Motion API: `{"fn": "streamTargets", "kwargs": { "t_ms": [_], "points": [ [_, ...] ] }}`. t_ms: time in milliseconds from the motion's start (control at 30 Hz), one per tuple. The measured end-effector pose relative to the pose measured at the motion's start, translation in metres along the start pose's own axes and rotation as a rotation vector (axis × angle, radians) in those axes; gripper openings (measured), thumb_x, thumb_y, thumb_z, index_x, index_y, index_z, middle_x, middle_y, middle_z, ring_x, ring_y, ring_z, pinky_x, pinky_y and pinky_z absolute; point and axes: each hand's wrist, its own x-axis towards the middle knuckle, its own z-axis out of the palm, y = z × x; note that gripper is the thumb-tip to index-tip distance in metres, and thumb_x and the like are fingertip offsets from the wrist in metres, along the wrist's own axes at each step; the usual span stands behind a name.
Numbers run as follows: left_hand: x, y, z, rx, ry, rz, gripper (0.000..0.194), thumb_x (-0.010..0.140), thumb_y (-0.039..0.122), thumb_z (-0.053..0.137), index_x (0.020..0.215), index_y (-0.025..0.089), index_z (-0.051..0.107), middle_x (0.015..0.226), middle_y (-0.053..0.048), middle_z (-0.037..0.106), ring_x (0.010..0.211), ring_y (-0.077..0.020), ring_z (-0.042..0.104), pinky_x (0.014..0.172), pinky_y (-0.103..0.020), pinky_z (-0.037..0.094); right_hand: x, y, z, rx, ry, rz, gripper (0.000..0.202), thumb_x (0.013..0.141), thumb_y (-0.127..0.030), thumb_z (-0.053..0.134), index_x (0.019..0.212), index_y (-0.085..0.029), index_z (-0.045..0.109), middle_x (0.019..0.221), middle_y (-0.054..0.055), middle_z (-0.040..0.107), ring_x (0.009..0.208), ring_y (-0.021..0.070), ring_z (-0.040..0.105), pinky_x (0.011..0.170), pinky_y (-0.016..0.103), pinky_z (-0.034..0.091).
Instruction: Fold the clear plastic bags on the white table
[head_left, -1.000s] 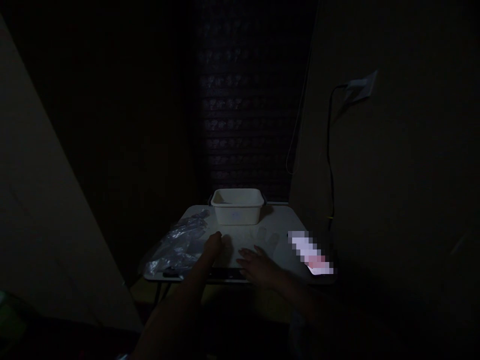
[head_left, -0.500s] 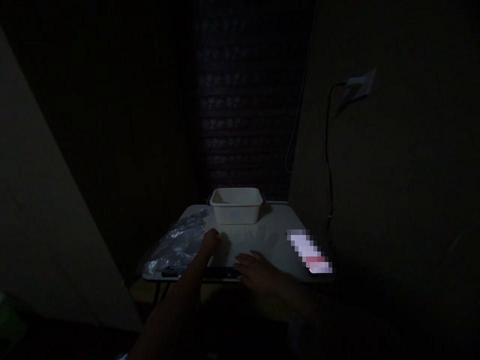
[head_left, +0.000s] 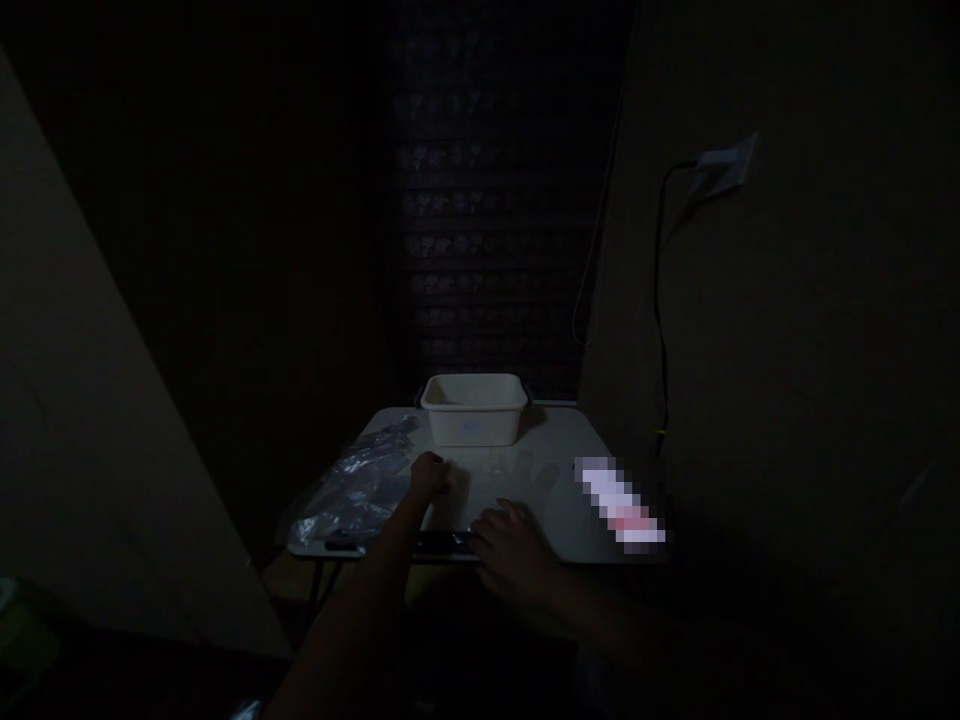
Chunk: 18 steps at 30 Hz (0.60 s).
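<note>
Dim light hides much detail. My left hand is above the middle of the white table, its fingers curled closed; what they hold, if anything, is hidden. My right hand is at the front edge, palm down, with fingers bent and a little apart. Its fingertips are by a long dark strip whose kind I cannot make out. Left of my left hand lies a crumpled clear plastic bag. Several faint, see-through pieces lie beyond my right hand, one a small clear piece.
A white plastic tub with dark side handles stands at the table's back. A bright, pixelated flat object lies at the right edge. On the right wall, a black cable hangs from a socket. A dark blind covers the back.
My left hand has shifted slightly right and up. My right hand's fingers, flatter before, are now more bent near the dark strip. The view has tilted slightly.
</note>
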Motion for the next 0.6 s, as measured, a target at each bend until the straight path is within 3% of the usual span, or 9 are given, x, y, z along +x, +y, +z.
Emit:
{"fn": "streamTargets", "kwargs": {
  "t_ms": [167, 400, 600],
  "points": [
    [0.0029, -0.0005, 0.0015, 0.009, 0.014, 0.008, 0.021, 0.063, 0.020, 0.046, 0.080, 0.010, 0.053, 0.071, -0.005, 0.060, 0.056, -0.0115, 0.056, 0.041, -0.014, 0.038, -0.0001, -0.0041, 0.0074, -0.048, 0.019, 0.004, 0.014, 0.069, -0.021, 0.040, 0.075, -0.016, 0.051, 0.081, 0.004, 0.051, 0.084, 0.0176, 0.037, 0.085, 0.039, 0.013],
    [0.0081, -0.0033, 0.0054, 0.006, 0.020, 0.013, 0.025, 0.062, 0.019, 0.046, 0.086, 0.012, 0.050, 0.077, -0.005, 0.059, 0.054, -0.0096, 0.055, 0.039, -0.013, 0.037, -0.0034, -0.0051, 0.0086, -0.022, 0.043, -0.029, 0.013, 0.070, -0.020, 0.039, 0.071, -0.017, 0.051, 0.076, 0.003, 0.051, 0.078, 0.0157, 0.038, 0.083, 0.038, 0.016],
    [0.0056, 0.0012, 0.0055, 0.014, 0.003, 0.019, 0.027, 0.062, 0.018, 0.046, 0.087, 0.011, 0.049, 0.067, -0.003, 0.060, 0.048, -0.0088, 0.054, 0.038, -0.013, 0.037, -0.0068, -0.0058, 0.0050, -0.011, 0.061, -0.053, 0.014, 0.071, -0.021, 0.038, 0.071, -0.017, 0.051, 0.075, 0.003, 0.050, 0.078, 0.0155, 0.038, 0.081, 0.037, 0.017]
  ]
}}
